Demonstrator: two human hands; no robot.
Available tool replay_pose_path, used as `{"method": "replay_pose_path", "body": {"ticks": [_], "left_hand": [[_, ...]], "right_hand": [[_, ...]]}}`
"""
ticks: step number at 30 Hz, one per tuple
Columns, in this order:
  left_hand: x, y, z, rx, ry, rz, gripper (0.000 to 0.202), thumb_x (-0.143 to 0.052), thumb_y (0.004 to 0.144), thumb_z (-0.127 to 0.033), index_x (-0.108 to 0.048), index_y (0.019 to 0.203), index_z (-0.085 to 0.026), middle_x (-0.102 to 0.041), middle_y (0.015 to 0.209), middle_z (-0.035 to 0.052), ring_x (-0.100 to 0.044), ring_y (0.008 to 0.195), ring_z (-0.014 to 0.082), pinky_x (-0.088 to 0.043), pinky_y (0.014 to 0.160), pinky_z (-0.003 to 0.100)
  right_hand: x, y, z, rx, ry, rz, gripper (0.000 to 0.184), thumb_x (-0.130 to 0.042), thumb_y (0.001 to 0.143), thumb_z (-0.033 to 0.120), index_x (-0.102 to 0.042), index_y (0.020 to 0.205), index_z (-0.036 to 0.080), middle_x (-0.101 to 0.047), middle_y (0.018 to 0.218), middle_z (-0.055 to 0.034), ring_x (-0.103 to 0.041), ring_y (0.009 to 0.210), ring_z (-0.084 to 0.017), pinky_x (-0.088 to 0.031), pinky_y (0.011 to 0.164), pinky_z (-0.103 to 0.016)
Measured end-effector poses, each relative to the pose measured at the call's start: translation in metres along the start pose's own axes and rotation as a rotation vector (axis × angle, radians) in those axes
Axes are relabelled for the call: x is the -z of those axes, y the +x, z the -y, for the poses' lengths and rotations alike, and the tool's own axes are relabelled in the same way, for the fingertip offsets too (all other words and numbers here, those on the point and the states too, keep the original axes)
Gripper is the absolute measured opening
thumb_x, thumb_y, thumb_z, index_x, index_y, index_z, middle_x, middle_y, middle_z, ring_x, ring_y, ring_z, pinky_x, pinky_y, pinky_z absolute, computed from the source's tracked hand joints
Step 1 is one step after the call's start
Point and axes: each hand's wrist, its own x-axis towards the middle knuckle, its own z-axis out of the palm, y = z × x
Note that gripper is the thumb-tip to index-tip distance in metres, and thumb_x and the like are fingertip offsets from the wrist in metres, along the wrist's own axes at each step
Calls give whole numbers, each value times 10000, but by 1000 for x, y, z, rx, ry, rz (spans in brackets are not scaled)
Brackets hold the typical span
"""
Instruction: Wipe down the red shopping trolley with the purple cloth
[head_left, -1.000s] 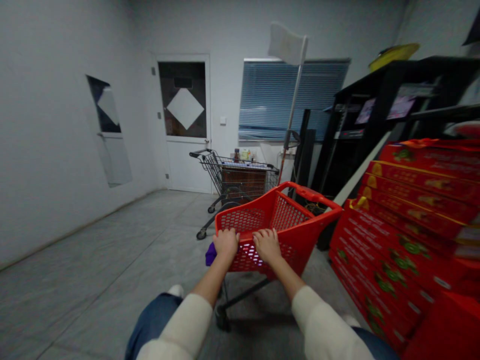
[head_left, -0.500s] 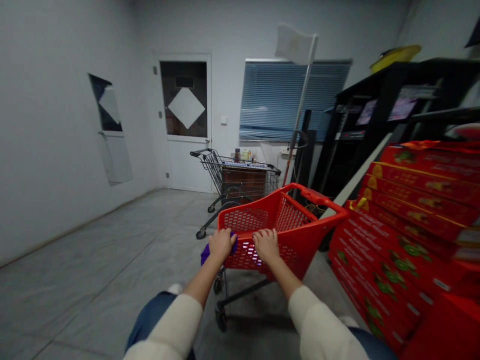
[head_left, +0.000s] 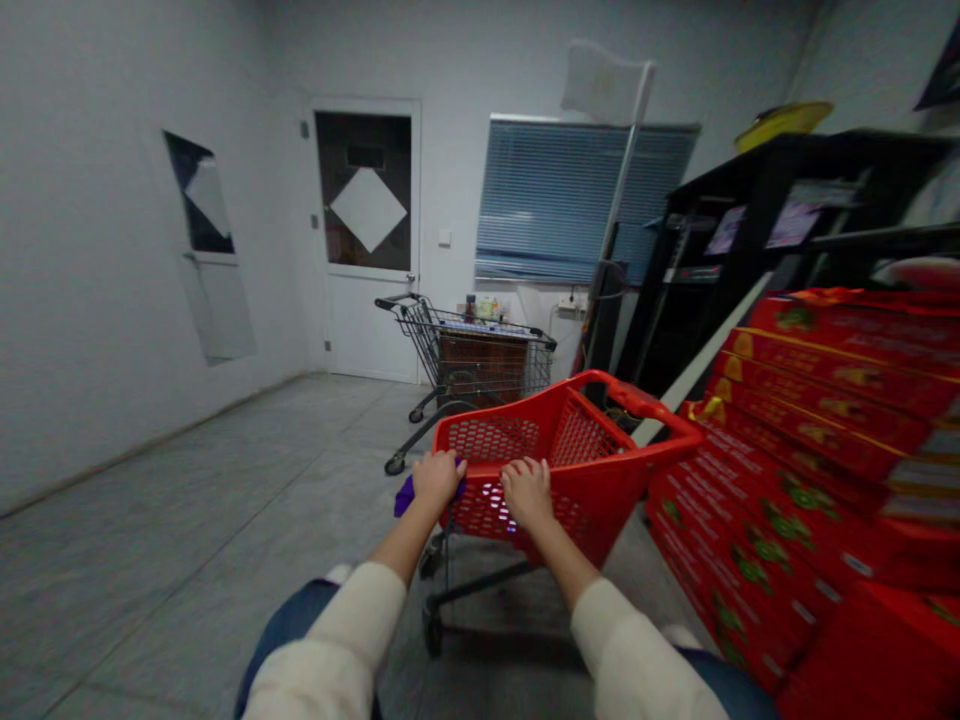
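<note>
In front of me stands a red plastic shopping cart (head_left: 592,505) with perforated basket walls and dark wheels. My left hand (head_left: 437,480) is closed at its near left corner, with a purple cloth (head_left: 406,495) bunched under the palm and showing on both sides. Along the same rim, a little to the right, my right hand (head_left: 528,492) has its fingers curled over the edge. Parts of the cloth are hidden beneath the left hand. The basket's floor is mostly out of sight behind the near wall.
Behind stands a dark wire shopping cart (head_left: 427,330) beside a brown cabinet (head_left: 484,365) with small bottles on top. Red printed boxes (head_left: 795,520) are stacked close on the right. A white flag on a pole (head_left: 626,160) leans by the window blind (head_left: 547,200). A white door (head_left: 371,325) is at the back.
Both hands keep their places on the rim. The red cart's handle end has shifted slightly right, and the flagpole leans farther right. The surroundings have shifted a little left in view.
</note>
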Motion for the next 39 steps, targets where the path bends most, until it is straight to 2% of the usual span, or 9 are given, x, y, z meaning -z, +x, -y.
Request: {"method": "replay_pose_path", "body": {"ticks": [3,10,12,19,23,28,33,36,39], "left_hand": [[3,-2,-2,3,11,1,405,-398,941,-459,-676,1080,-200,-700,1097,137,-576,1089,297,-395,893,429],[-1,-3,-49,-45,5,-40,395,-404,940,-427,-681,1084,-184,-706,1080,137,-587,1054,282,-377,894,422],[-2,-3,-45,-66,-2,-42,407,-396,944,-441,-679,1090,-190,-707,1077,136,-590,1052,283,-383,890,419],[5,-3,-1,20,9,35,443,-364,945,-487,-672,1102,-210,-703,1095,138,-604,1061,296,-417,858,420],[5,-2,-18,30,21,43,413,-402,934,-448,-683,1088,-187,-707,1073,153,-604,1060,302,-405,879,430],[-2,-3,-44,-50,3,-78,388,-414,937,-422,-679,1095,-186,-705,1070,148,-594,1057,301,-390,895,428],[0,-1,-21,-24,14,-22,406,-403,942,-450,-676,1100,-195,-708,1078,137,-605,1052,298,-409,864,416],[4,2,-3,14,23,31,422,-401,940,-478,-672,1106,-201,-710,1076,134,-611,1049,302,-420,845,411],[7,4,0,34,30,47,420,-409,937,-482,-676,1093,-198,-707,1083,138,-607,1056,302,-417,850,412]], "right_hand": [[-1,-2,2,-24,9,-10,327,-372,990,334,-680,1094,304,-632,1265,-11,-395,1287,-249,-99,1158,-486],[-4,-3,0,-33,51,-17,328,-372,987,334,-684,1088,309,-633,1274,10,-385,1304,-255,-96,1162,-478],[-3,-3,-1,-30,58,-14,326,-373,988,329,-682,1090,312,-634,1274,15,-383,1307,-247,-93,1164,-474],[-1,-4,5,-40,48,1,318,-391,981,338,-680,1113,326,-613,1319,20,-368,1318,-241,-85,1161,-479],[-3,-4,10,-52,57,-16,314,-394,982,331,-685,1102,330,-608,1329,29,-374,1312,-243,-78,1161,-479],[0,-2,11,-39,31,13,332,-378,987,337,-656,1168,338,-595,1351,31,-381,1317,-240,-96,1154,-455],[17,2,-5,74,-64,61,393,-337,994,360,-599,1281,300,-593,1353,-30,-444,1267,-226,-217,1082,-382],[24,3,-21,-16,-160,-20,411,-324,993,362,-614,1268,261,-598,1334,-73,-420,1288,-244,-164,1094,-394],[23,3,-29,-55,-194,-19,410,-303,999,363,-619,1248,286,-641,1248,-70,-487,1172,-242,-200,1038,-411]]}}
